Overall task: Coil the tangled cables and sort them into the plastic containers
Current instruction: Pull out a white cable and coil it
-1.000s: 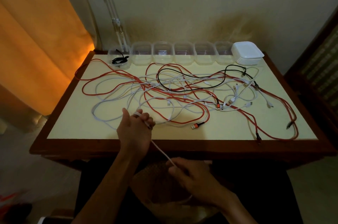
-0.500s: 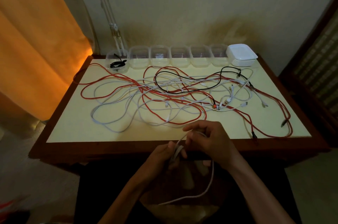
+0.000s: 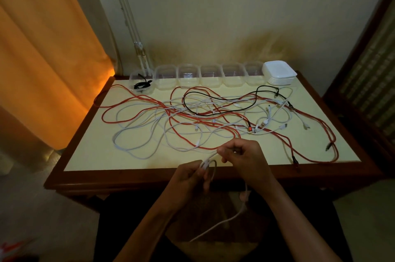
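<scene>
Dim room, stained cream wall [image 3: 235, 15], glowing orange curtain [image 3: 42, 58].

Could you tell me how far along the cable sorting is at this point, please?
Early on. Done: one coiled black cable sits in the leftmost container; the other five containers look empty. In hand: the left hand and right hand are looping a white cable at the table's near edge. Left: the red, white and black tangle, and the stacked lids.

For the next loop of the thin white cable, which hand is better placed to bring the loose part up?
Probably the right hand: the thin white cable hangs loose below it, and it pinches the strand. The left hand already grips the gathered loops, so it should only hold them.
</scene>
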